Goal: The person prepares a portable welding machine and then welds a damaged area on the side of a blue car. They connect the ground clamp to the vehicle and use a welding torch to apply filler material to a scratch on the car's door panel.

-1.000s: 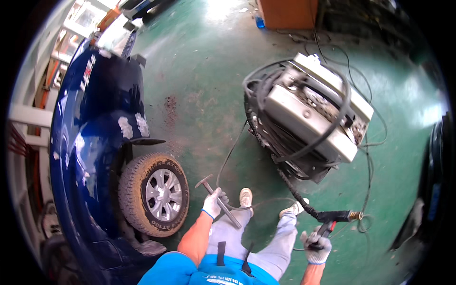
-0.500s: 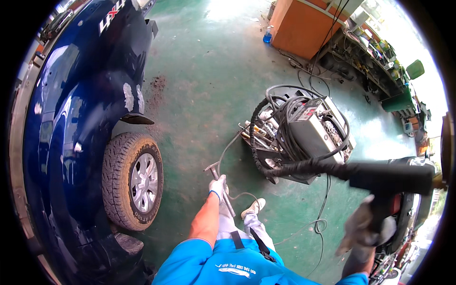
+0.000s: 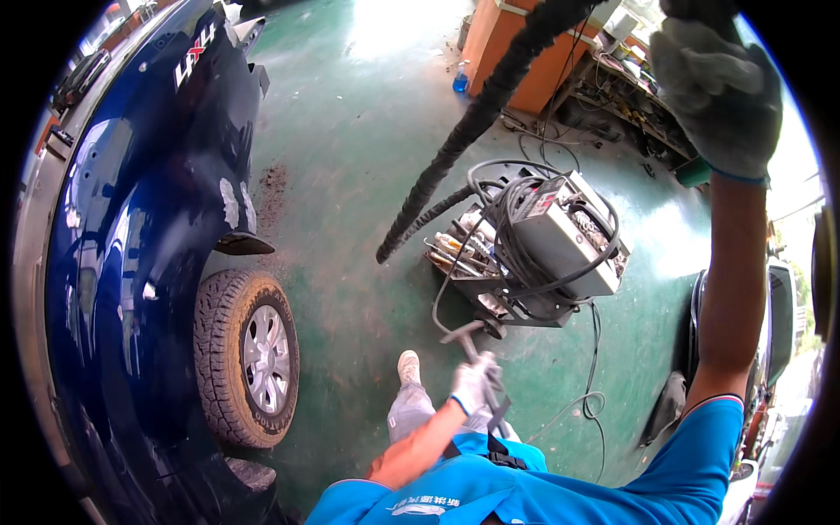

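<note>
My left hand, in a pale glove, is closed round the shaft of a T-shaped metal tool held low in front of my body. Its crossbar points away from me, close to the cart's wheel. High at the far right, my right hand is raised in a grey-white glove, its fingers wrapped round a black pistol-grip gun, mostly cut off by the picture's edge. A thick black wrapped cable hangs in a loop in front of the machine. The grey box-shaped machine rides on a wheeled cart with coiled cables on it.
To the left stands a dark blue vehicle with bare patches on its bodywork and a muddy wheel. Thin cables trail over the green floor. Beyond are an orange cabinet, a blue bottle and a cluttered bench.
My right hand has swung up and away with the gun, lifting the wrapped cable. My left hand has moved right with the T-shaped tool. The view has shifted slightly.
</note>
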